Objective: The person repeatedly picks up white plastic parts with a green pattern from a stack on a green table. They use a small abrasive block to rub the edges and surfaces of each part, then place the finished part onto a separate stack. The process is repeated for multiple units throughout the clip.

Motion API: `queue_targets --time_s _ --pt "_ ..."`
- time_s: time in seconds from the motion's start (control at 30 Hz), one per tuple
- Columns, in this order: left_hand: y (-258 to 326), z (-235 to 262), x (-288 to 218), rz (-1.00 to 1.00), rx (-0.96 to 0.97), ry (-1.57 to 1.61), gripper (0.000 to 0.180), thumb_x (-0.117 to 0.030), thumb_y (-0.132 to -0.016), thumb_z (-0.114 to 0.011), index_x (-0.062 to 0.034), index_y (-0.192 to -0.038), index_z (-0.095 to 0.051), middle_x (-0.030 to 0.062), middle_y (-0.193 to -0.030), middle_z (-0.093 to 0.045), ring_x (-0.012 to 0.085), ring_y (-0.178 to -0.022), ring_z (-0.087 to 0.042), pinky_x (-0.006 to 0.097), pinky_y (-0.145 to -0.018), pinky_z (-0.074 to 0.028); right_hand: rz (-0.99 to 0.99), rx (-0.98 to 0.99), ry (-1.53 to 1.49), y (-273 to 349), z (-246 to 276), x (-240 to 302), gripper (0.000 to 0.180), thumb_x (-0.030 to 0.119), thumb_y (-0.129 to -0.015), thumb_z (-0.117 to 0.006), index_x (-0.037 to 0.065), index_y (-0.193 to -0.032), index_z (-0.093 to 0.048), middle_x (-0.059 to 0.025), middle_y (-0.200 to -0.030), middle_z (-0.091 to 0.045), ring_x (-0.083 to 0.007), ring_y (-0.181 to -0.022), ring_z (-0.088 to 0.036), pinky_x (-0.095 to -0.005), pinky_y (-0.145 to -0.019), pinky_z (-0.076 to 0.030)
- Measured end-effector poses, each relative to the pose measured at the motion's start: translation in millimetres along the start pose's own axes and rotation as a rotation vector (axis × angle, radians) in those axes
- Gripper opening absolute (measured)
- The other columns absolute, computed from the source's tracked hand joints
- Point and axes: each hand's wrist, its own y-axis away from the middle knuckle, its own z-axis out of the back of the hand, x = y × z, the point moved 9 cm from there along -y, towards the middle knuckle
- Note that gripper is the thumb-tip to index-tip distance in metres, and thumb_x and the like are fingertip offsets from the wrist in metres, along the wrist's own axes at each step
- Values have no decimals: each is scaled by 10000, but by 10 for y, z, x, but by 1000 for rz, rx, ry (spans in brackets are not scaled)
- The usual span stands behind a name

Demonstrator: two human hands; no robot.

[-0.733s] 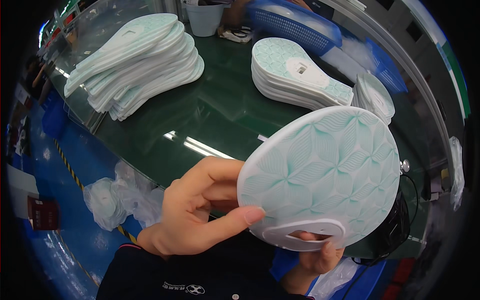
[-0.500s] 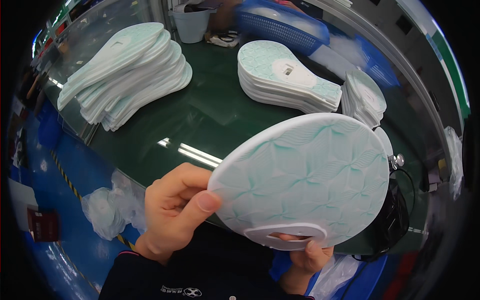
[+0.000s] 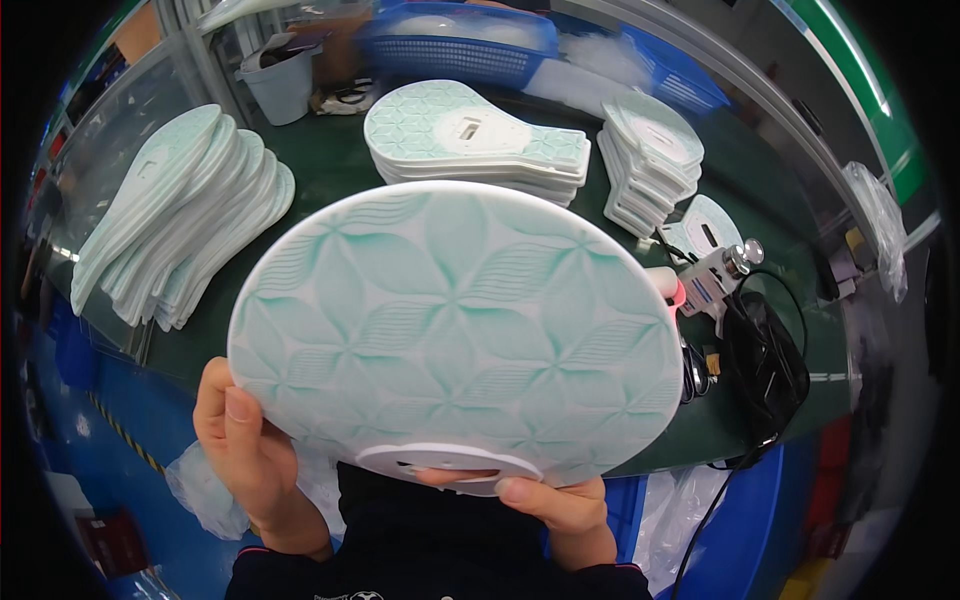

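A large rounded plastic panel [image 3: 455, 330], white with a pale green petal-and-line pattern, is held up close in front of me. Its left edge is pinched by my left hand [image 3: 245, 445], thumb on the patterned face. At its lower edge my right hand [image 3: 560, 510] grips the panel near an oblong slot, and a finger shows through that opening. The fingers behind the panel are hidden. Beyond it lies a stack of similar panels [image 3: 450, 125] with narrow necks, its front partly covered by the held one.
More panels stand in a leaning stack [image 3: 185, 215] at left and a smaller stack [image 3: 650, 160] at right. A metal-knobbed device [image 3: 715, 280] and a black bag [image 3: 765, 360] lie on the green table [image 3: 330, 160]. Behind are a pale bucket [image 3: 280, 85] and a blue basket [image 3: 460, 50].
The panel has moved left, nearer to me, and turned more face-on. Both hands have moved left with it, keeping hold. My view has shifted to the right.
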Motion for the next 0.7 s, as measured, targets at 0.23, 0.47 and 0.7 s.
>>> queue_targets --time_s 0.23,0.47,0.7 --pt "-33 -5 -18 2 -50 20 228 -207 -856 -438 18 -837 -471 51 -771 -522 78 -708 -458 199 -674 -355 -121 108 -38 -65 -103 -62 423 -14 -838 -390 -54 -1240 -262 -182 -1181 -437 -233 -1128 -391 -316 -943 -268" --pt "-28 6 12 41 -67 46 273 -232 -873 -396 34 -897 -458 83 -857 -523 106 -776 -479 218 -718 -364 -46 -39 28 -66 -47 7 453 80 -838 -412 -63 -1236 -249 -225 -1167 -429 -284 -1127 -377 -366 -942 -267" --pt "429 -553 313 334 594 7 621 -391 -863 -315 124 -1207 -262 194 -1103 -467 249 -1007 -477 319 -853 -355 92 -337 -147 -148 292 122 631 392 -871 -292 -104 -1241 -165 -333 -1223 -281 -440 -1113 -350 -499 -928 -286"
